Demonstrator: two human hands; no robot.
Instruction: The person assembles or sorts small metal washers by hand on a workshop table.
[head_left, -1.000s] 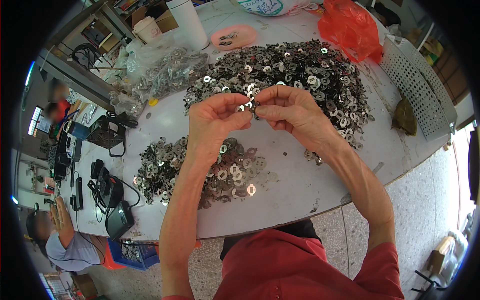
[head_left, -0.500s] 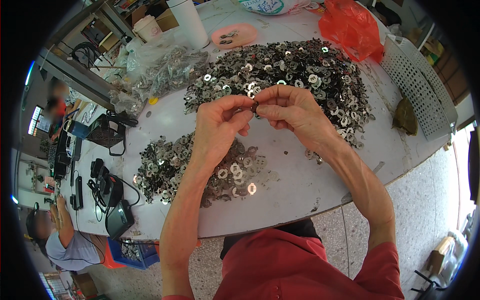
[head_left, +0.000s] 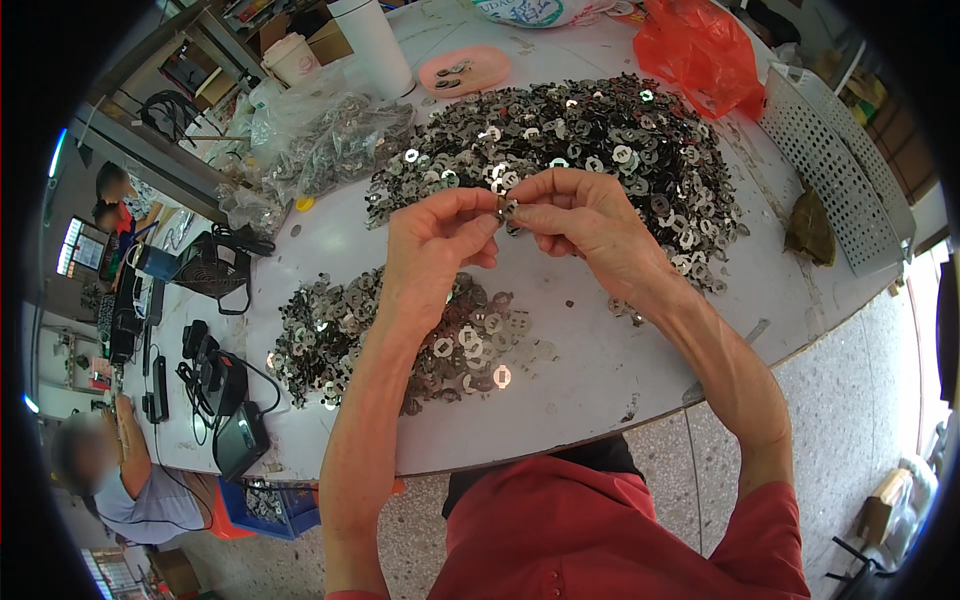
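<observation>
Left hand [head_left: 420, 250] and right hand [head_left: 592, 225] are gripping a small metal piece [head_left: 504, 210] between closed fingers [head_left: 460, 203]; a large metal-parts heap [head_left: 600, 130] is lying beyond, on the counter [head_left: 590, 375].

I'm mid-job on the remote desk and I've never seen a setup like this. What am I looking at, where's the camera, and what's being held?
There is no machine here: a person works with bare hands. The fisheye camera sits on their head, looking down, so straight edges bend; picture left is their left. The right hand pinches at least one small metal piece; the left hand meets it, though its exact grip is unclear. On the white table lie a larger pile of flat metal parts and a smaller pile nearer the person. Around them are a pink dish, a red plastic bag and a perforated basket.
</observation>
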